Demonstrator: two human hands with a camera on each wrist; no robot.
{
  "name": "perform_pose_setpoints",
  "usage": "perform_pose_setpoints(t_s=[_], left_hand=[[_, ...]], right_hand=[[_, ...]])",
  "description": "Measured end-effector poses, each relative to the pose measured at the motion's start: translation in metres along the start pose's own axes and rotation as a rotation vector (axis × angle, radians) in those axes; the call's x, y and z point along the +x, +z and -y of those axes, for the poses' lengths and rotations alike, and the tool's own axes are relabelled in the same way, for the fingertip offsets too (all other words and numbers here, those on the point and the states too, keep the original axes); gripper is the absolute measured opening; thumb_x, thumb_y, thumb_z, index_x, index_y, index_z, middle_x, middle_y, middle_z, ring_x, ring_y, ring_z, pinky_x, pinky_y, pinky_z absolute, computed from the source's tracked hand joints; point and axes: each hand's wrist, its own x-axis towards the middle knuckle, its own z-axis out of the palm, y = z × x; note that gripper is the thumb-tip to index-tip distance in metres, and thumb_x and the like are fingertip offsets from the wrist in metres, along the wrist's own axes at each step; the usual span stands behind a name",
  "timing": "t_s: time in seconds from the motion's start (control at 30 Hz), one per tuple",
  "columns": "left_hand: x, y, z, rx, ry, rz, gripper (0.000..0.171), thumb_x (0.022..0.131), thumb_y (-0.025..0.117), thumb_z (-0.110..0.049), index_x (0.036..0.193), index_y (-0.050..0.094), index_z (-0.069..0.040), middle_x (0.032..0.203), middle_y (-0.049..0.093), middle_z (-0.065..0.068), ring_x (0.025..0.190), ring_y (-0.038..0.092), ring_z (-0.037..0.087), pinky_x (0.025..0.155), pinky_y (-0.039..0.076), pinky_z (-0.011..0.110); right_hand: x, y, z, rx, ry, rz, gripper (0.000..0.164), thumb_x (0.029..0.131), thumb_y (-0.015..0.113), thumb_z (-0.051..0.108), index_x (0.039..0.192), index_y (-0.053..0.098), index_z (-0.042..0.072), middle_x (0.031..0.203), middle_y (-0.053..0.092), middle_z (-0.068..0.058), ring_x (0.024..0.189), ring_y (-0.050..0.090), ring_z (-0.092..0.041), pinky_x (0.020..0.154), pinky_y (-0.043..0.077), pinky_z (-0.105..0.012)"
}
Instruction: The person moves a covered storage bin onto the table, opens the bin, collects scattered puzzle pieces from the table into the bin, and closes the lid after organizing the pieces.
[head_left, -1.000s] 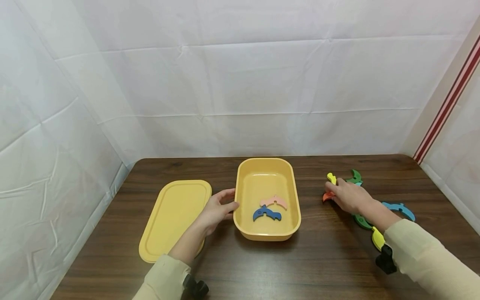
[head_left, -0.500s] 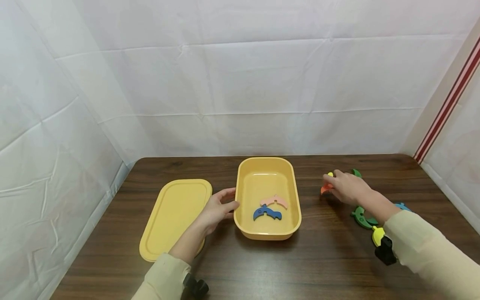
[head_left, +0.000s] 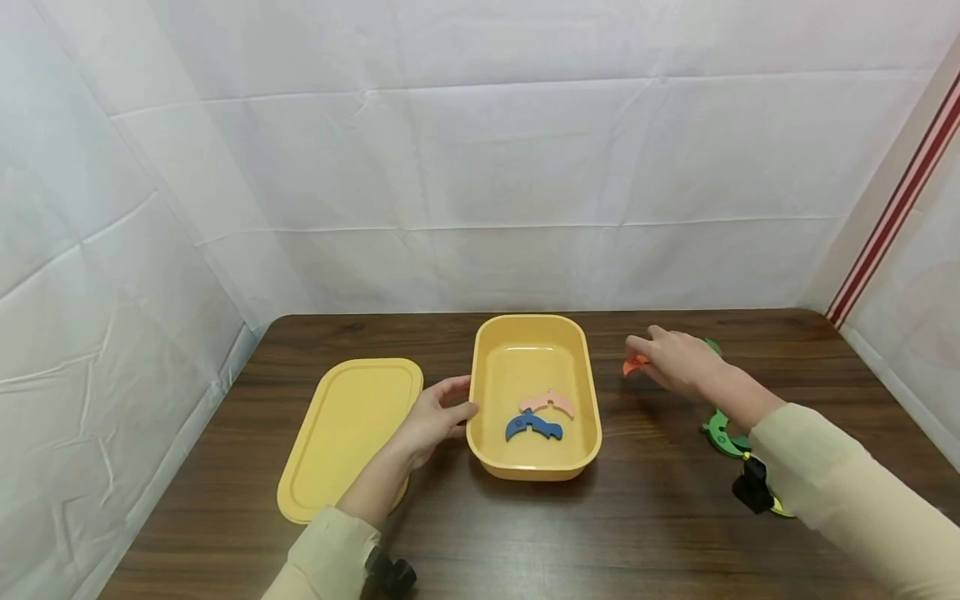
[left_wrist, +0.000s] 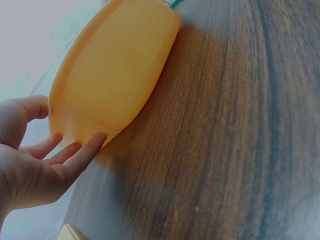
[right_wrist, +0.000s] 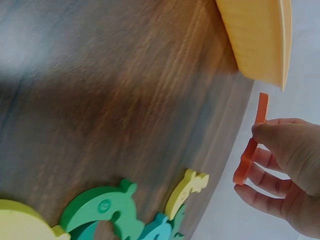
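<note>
A yellow plastic tub [head_left: 534, 473] stands mid-table. My left hand [head_left: 429, 423] holds its left side, thumb at the rim and fingers [left_wrist: 86, 152] against the outer wall. A blue curved animal-shaped piece [head_left: 534, 428] and a pink one [head_left: 553, 403] lie in the tub's near half. My right hand [head_left: 678, 360] pinches an orange toy piece [right_wrist: 246, 161] between thumb and fingers. It is held over the table, right of the tub. Beneath that arm lie a green curved piece [right_wrist: 102, 204], a yellow piece [right_wrist: 186, 194] and a light blue piece [right_wrist: 159, 229], partly hidden in the head view.
A flat yellow lid [head_left: 351, 433] lies left of the tub, partly behind my left forearm. Another yellow piece [right_wrist: 25, 222] lies near the right sleeve. White sheeting [head_left: 480, 167] hangs behind the dark wood table [head_left: 645, 517].
My right hand has picked up the orange piece from among the others and moved left towards the tub. The left hand and the tub have stayed put.
</note>
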Motion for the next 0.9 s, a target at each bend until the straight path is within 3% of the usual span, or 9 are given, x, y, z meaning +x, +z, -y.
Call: perform_pose_setpoints(t_s=[0.33, 0.53, 0.9], left_hand=[[0.003, 0.0, 0.005, 0.004, -0.001, -0.018, 0.047, 0.087, 0.059, -0.007, 0.132, 0.046, -0.006, 0.134, 0.046, 0.015, 0.105, 0.058, 0.024, 0.078, 0.055, 0.035], [0.003, 0.001, 0.003, -0.001, 0.007, -0.009, 0.049, 0.088, 0.058, -0.006, 0.134, 0.043, -0.003, 0.135, 0.045, 0.017, 0.109, 0.056, 0.028, 0.079, 0.055, 0.037], [-0.004, 0.003, -0.004, -0.01, -0.005, 0.017, 0.05, 0.088, 0.056, -0.004, 0.136, 0.04, 0.0, 0.137, 0.042, 0.021, 0.112, 0.054, 0.032, 0.081, 0.054, 0.039]], right_hand=[[0.016, -0.008, 0.01, 0.001, -0.028, -0.036, 0.015, 0.084, 0.066, 0.016, 0.091, 0.053, 0.016, 0.075, 0.046, -0.003, 0.055, 0.042, -0.016, 0.048, 0.037, -0.027], [0.025, -0.012, 0.015, -0.005, -0.055, -0.07, 0.014, 0.085, 0.066, 0.017, 0.09, 0.053, 0.016, 0.075, 0.048, -0.004, 0.056, 0.041, -0.016, 0.048, 0.037, -0.027], [0.036, -0.024, 0.028, 0.0, -0.055, -0.05, 0.013, 0.085, 0.065, 0.018, 0.091, 0.054, 0.018, 0.077, 0.048, -0.004, 0.056, 0.042, -0.016, 0.047, 0.039, -0.028]])
